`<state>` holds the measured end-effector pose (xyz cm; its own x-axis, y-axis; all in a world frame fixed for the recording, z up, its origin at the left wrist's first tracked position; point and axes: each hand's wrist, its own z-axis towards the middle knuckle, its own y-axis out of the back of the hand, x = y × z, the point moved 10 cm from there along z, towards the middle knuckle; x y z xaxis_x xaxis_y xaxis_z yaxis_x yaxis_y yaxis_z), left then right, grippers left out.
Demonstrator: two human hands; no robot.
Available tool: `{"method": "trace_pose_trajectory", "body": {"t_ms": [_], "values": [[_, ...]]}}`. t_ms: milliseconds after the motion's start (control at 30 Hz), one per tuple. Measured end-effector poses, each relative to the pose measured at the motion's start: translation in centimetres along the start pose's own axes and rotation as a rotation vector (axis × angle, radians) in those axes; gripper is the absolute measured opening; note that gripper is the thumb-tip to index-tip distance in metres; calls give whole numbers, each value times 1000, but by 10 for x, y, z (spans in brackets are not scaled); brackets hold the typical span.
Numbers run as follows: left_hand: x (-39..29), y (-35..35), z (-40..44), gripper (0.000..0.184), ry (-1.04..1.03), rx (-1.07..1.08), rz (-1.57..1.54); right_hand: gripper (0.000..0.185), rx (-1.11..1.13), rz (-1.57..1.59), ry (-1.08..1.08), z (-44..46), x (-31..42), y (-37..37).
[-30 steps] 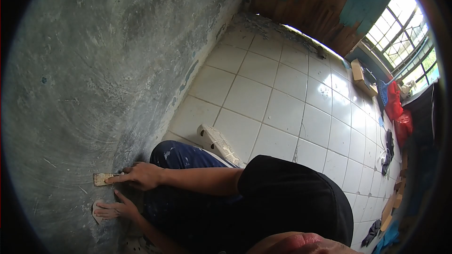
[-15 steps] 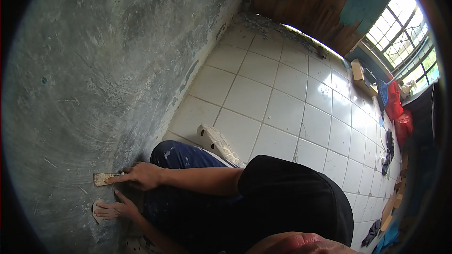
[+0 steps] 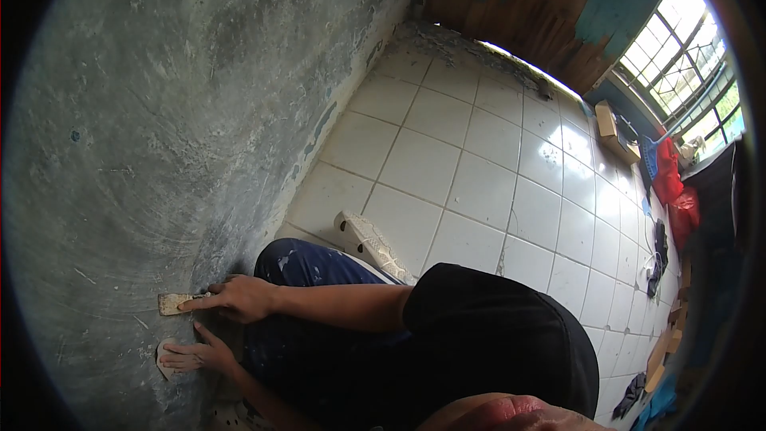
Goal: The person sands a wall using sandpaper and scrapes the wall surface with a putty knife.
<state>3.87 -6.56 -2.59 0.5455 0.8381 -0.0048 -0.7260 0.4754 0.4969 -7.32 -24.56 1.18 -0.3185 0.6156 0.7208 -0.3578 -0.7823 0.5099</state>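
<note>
Scraper [image 3: 170, 304], flat, pale and stained, sits against grey wall [image 3: 159, 152], gripped by right hand [image 3: 243, 298], forefinger extended. Left hand [image 3: 199, 356], nearby, spreads fingers over pale flat piece [image 3: 161, 357]; grip indeterminable.

Scraper [image 3: 171, 305]: yellowish cream, stained darker. Wall [image 3: 159, 152]: mottled grey, streaked with pale curving marks. Floor [image 3: 415, 160]: white tiles gridded by darker lines. Sleeve [image 3: 471, 303]: plain black — trousers [image 3: 307, 262]: navy, white-spattered. Panel [image 3: 550, 0]: brown — ragged teal patches.

A black short-sleeved shirt [image 3: 495, 335] is worn with pale-smeared navy trousers [image 3: 299, 263] and a whitish shoe [image 3: 371, 244].
</note>
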Motion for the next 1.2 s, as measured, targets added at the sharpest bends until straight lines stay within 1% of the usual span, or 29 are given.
{"method": "trace_pose_trajectory", "body": {"t_ms": [600, 667, 1033, 1200], "values": [[1, -1, 0, 98, -9, -3, -11, 88, 14, 1, -9, 0, -1, -1], [1, -1, 0, 97, -2, 2, -9, 88, -15, -7, 11, 0, 1, 1], [-1, 0, 0, 96, -5, 1, -4, 88, -21, -1, 22, 0, 2, 3], [1, -3, -1, 96, -1, 28, -3, 88, -9, 12, 8, 0, 1, 2]]}}
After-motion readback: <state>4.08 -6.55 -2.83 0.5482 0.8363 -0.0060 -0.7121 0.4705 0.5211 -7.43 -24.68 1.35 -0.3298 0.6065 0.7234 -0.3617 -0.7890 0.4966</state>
